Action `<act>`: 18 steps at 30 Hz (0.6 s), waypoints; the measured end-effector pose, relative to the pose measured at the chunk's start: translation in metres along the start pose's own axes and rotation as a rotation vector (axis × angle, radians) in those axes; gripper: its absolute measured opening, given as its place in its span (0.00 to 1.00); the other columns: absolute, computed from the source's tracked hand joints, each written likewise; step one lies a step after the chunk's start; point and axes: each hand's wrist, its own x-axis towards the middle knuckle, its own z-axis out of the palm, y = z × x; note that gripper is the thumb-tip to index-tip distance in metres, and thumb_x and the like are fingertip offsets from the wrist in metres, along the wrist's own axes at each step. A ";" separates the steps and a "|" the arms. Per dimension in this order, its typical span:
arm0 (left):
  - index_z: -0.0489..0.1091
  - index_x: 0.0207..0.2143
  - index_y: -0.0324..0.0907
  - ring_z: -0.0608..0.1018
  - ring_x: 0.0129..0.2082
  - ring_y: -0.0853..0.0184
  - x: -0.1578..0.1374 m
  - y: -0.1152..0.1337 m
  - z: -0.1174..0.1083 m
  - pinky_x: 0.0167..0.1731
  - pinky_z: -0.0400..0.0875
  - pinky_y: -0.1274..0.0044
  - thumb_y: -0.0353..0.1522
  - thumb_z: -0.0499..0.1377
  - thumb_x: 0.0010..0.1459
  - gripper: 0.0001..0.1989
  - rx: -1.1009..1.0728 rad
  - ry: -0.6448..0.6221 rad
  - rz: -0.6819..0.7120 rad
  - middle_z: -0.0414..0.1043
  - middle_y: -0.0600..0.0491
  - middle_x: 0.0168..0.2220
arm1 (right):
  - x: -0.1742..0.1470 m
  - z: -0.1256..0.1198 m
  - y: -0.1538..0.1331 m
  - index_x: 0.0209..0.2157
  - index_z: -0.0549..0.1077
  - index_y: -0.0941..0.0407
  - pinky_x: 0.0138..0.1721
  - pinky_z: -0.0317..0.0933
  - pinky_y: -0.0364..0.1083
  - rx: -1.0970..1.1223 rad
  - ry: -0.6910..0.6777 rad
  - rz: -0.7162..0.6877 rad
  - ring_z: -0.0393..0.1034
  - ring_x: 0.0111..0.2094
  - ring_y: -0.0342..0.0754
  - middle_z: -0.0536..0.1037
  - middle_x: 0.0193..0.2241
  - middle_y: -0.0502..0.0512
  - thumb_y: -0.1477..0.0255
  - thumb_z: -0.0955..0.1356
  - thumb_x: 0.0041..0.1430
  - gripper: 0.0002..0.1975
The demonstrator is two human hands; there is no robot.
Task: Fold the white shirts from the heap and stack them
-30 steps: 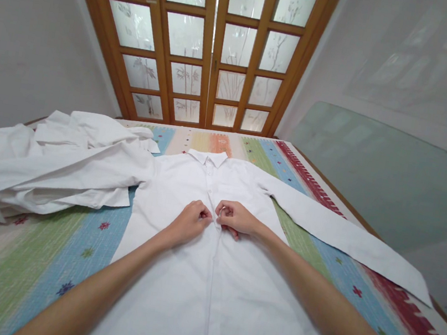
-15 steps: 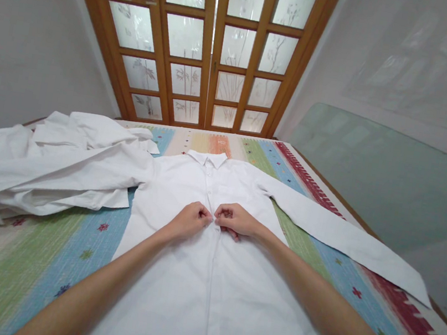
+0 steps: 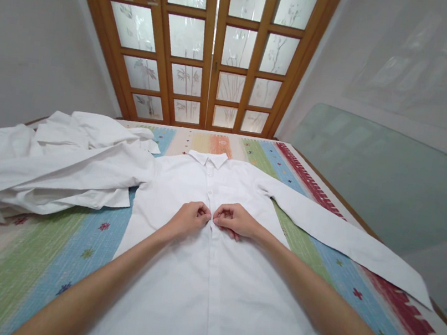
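Observation:
A white long-sleeved shirt [image 3: 163, 287] lies front up, its collar [image 3: 208, 158] at the far end and its right-hand sleeve stretched out to the right. Buttons show on the upper front strip below the collar. At mid-front, my left hand [image 3: 193, 218] pinches one side of the shirt's front opening. Facing it almost fingertip to fingertip, my right hand [image 3: 234, 219] pinches the other side. Any button between the fingers is too small to make out. Below the hands the front strip runs down towards me.
Crumpled white clothing [image 3: 59, 165] is heaped on the left, touching the shirt's left shoulder. Underneath spreads a striped, multicoloured cloth [image 3: 105, 228]. Wood-framed glass doors [image 3: 213, 65] stand beyond the far edge, and a pale green panel [image 3: 374, 168] leans along the right wall.
Both hands have shifted very slightly left, still pinching at the same part of the shirt front. The front strip below them lies a little differently.

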 end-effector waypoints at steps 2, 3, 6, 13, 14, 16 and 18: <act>0.74 0.28 0.40 0.75 0.27 0.67 0.000 -0.001 0.001 0.28 0.66 0.78 0.34 0.57 0.51 0.08 -0.051 0.014 -0.011 0.76 0.53 0.26 | 0.000 0.002 0.001 0.33 0.72 0.59 0.08 0.52 0.36 -0.020 0.037 -0.006 0.59 0.10 0.36 0.70 0.17 0.43 0.64 0.69 0.51 0.12; 0.74 0.28 0.40 0.75 0.27 0.67 0.000 -0.001 0.002 0.28 0.66 0.78 0.34 0.57 0.51 0.08 -0.079 0.027 -0.018 0.76 0.53 0.26 | 0.000 0.002 0.002 0.32 0.72 0.59 0.08 0.51 0.36 -0.032 0.055 -0.010 0.59 0.10 0.37 0.69 0.16 0.43 0.64 0.70 0.51 0.12; 0.73 0.28 0.40 0.75 0.26 0.68 -0.001 -0.001 0.004 0.27 0.67 0.78 0.34 0.59 0.48 0.07 -0.177 0.057 -0.049 0.75 0.53 0.25 | 0.000 0.004 0.005 0.32 0.72 0.58 0.08 0.49 0.36 -0.058 0.097 -0.026 0.59 0.10 0.37 0.68 0.15 0.42 0.64 0.70 0.52 0.12; 0.66 0.29 0.41 0.72 0.22 0.70 -0.003 -0.002 0.007 0.25 0.64 0.79 0.33 0.61 0.45 0.09 -0.283 0.123 -0.056 0.71 0.57 0.22 | 0.001 0.008 0.013 0.31 0.74 0.58 0.12 0.51 0.37 -0.068 0.168 -0.100 0.60 0.12 0.37 0.70 0.17 0.44 0.63 0.71 0.52 0.12; 0.65 0.29 0.41 0.71 0.22 0.71 -0.004 -0.002 0.007 0.24 0.63 0.80 0.33 0.61 0.45 0.08 -0.284 0.127 -0.053 0.71 0.57 0.22 | 0.001 0.009 0.014 0.30 0.74 0.58 0.14 0.52 0.37 -0.074 0.181 -0.118 0.61 0.13 0.37 0.71 0.17 0.45 0.63 0.71 0.52 0.12; 0.63 0.27 0.42 0.70 0.21 0.72 -0.005 -0.003 0.008 0.23 0.62 0.80 0.32 0.60 0.45 0.08 -0.281 0.139 -0.050 0.70 0.59 0.21 | 0.002 0.011 0.016 0.30 0.75 0.58 0.16 0.53 0.38 -0.080 0.198 -0.147 0.61 0.14 0.37 0.71 0.17 0.45 0.63 0.71 0.52 0.12; 0.61 0.26 0.42 0.68 0.20 0.73 -0.005 -0.003 0.009 0.23 0.61 0.81 0.31 0.60 0.45 0.08 -0.272 0.156 -0.050 0.69 0.60 0.21 | 0.002 0.012 0.017 0.30 0.75 0.59 0.17 0.54 0.38 -0.074 0.206 -0.163 0.61 0.14 0.37 0.71 0.17 0.45 0.65 0.71 0.52 0.11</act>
